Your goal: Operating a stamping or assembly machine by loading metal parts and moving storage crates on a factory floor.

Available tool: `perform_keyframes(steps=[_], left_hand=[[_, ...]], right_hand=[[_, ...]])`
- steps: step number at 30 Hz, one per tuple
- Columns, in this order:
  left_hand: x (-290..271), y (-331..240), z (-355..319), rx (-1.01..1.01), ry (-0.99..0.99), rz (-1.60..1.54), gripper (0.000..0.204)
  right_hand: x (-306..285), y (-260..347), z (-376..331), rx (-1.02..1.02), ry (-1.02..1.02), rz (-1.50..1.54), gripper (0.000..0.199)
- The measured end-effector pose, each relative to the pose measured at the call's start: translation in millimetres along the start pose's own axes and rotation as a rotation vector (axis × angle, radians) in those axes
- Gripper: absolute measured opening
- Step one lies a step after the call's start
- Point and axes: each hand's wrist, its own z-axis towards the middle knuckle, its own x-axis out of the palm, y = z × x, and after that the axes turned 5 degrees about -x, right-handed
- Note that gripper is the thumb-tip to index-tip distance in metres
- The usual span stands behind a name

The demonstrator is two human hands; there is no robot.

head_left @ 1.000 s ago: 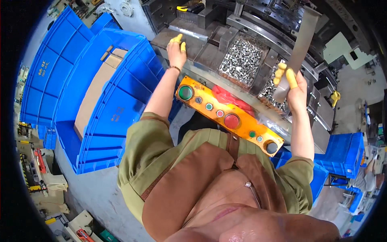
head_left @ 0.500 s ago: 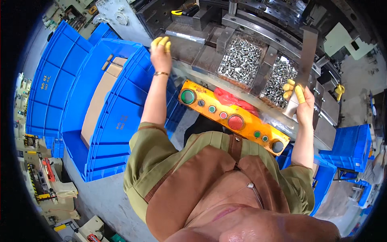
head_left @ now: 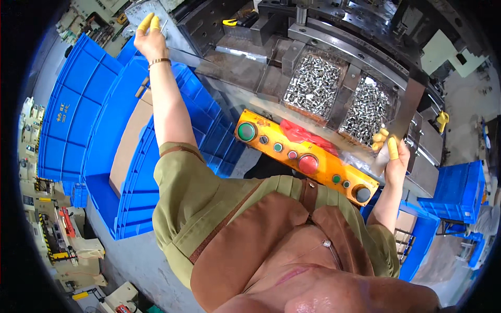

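Both hands work at opposite ends of the press bench. My right hand (head_left: 395, 156), its fingertips capped in yellow rubber cots, pinches the near end of a long flat grey metal strip (head_left: 402, 117), thumb on the face and fingers curled behind it. That strip stands nearly upright at the right of the scene, rising from my grip toward the far machine bed and passing just beside the right-hand tray of small shiny metal parts (head_left: 367, 108). My left hand (head_left: 150, 39), also wearing yellow fingertip cots and a thin bracelet at the wrist, is stretched to the far left; its fingers are held together against a pale grey sheet-metal piece (head_left: 166, 26), though I cannot tell whether they grip it or only touch it.

Between my arms lies the yellow two-hand control box (head_left: 305, 156), set at a slant, with a green button at its left end, a red button in the middle and a black one at its right end. A second tray of shiny parts (head_left: 315, 83) sits just left of the first. Stacked blue plastic crates (head_left: 94, 130) fill the left side, one holding a flat brown cardboard sheet (head_left: 130, 141). More blue crates (head_left: 459, 190) stand at the right.
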Motion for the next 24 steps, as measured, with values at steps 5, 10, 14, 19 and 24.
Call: perform_keyframes(steps=[5, 10, 14, 19, 24], left_hand=[[32.6, 6.3, -7.4, 0.476, -0.059, 0.029, 0.021], [78.5, 52.1, -112.2, 0.828, 0.342, 0.067, 0.031], [64.9, 82.9, -178.2, 0.871, 0.686, 0.337, 0.052], [61.0, 101.1, -194.6, 0.61, 0.832, 0.443, 0.048], [65.2, 110.4, -187.3, 0.643, 0.807, 0.299, 0.048]], right_hand=[[-8.9, -8.6, -7.3, 0.029, -0.045, -0.019, 0.028], [-5.2, -14.5, -8.0, 0.047, -0.077, -0.052, 0.028], [-1.9, -7.6, -0.3, 0.031, -0.062, -0.075, 0.028], [-3.9, 10.8, 0.2, 0.042, -0.057, -0.197, 0.025], [-4.8, 24.9, 25.0, 0.072, 0.106, -0.119, 0.019]])
